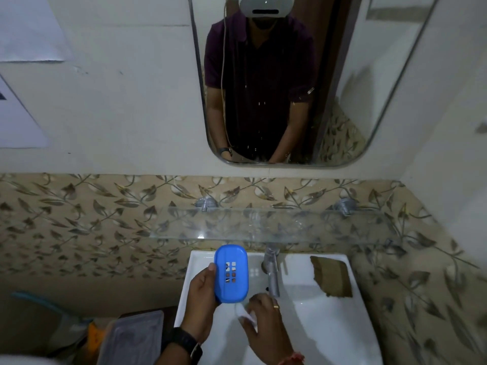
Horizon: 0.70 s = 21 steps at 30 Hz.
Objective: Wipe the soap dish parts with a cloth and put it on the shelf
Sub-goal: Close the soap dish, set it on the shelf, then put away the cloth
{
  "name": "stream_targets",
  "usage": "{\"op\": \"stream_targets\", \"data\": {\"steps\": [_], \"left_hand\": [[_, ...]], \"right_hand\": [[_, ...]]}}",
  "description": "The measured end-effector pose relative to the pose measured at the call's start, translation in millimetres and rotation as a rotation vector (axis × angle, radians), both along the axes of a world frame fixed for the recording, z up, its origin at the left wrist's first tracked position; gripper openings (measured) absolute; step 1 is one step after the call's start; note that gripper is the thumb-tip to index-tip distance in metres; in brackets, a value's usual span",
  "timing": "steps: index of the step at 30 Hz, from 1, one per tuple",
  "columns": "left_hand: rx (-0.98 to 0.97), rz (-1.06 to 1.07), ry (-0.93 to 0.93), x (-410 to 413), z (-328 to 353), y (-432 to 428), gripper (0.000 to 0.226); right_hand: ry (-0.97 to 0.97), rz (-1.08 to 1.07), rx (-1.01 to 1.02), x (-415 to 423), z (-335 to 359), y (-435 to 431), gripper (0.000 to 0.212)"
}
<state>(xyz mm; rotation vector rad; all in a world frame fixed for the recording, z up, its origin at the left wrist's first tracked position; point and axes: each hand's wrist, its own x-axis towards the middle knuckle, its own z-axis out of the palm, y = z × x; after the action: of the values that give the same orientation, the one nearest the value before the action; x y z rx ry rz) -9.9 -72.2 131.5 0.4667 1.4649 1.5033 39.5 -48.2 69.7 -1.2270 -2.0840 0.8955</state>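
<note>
My left hand (203, 291) holds a blue plastic soap dish part (232, 273) with drain holes, tilted up over the white sink (329, 325). My thumb lies on its left edge. My right hand (266, 322) grips a small white cloth (246, 316) just below the blue part's lower edge. A glass shelf (263, 225) is fixed to the wall above the sink with nothing on it. A brown cloth (332, 276) lies on the sink's right rim.
A metal tap (272, 272) stands at the sink's back, right of the blue part. A mirror (290, 75) hangs above the shelf. Left of the sink, a grey lidded bin (131, 338) sits low by the wall.
</note>
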Motion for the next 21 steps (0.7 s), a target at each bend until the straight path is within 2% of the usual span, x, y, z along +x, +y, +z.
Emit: {"op": "stream_targets", "data": {"steps": [1,2,3,4,6,8,10,13,16,19,21], "left_hand": [[0.003,0.000,-0.003,1,1,-1,0.041],[0.008,0.001,-0.008,2,2,-3,0.041],[0.015,0.001,-0.014,4,2,-5,0.041],[0.020,0.001,-0.020,5,3,-7,0.041],[0.023,0.001,-0.031,9,4,-13,0.040],[0.026,-0.001,-0.034,15,6,-21,0.041],[0.030,-0.008,-0.023,20,9,-31,0.042],[0.037,-0.021,-0.005,30,16,-42,0.041],[0.041,-0.031,0.008,42,24,-50,0.041],[0.056,-0.061,0.004,53,33,-55,0.042],[0.073,-0.093,0.008,61,38,-58,0.044]], "right_hand": [[-0.075,-0.032,-0.191,93,16,12,0.017],[-0.039,-0.166,-0.178,127,9,-14,0.016],[0.000,-0.259,-0.136,142,9,-21,0.019],[0.069,-0.339,-0.193,157,7,-28,0.022],[0.117,-0.387,-0.284,162,24,-46,0.025],[0.218,-0.458,-0.281,168,37,-60,0.027],[0.233,-0.482,-0.285,186,47,-64,0.029],[0.314,-0.371,-0.250,193,70,-68,0.038],[0.450,-0.142,-0.225,206,90,-55,0.044],[0.479,0.072,-0.252,213,112,-41,0.051],[0.486,0.095,-0.286,214,125,-31,0.055]]}}
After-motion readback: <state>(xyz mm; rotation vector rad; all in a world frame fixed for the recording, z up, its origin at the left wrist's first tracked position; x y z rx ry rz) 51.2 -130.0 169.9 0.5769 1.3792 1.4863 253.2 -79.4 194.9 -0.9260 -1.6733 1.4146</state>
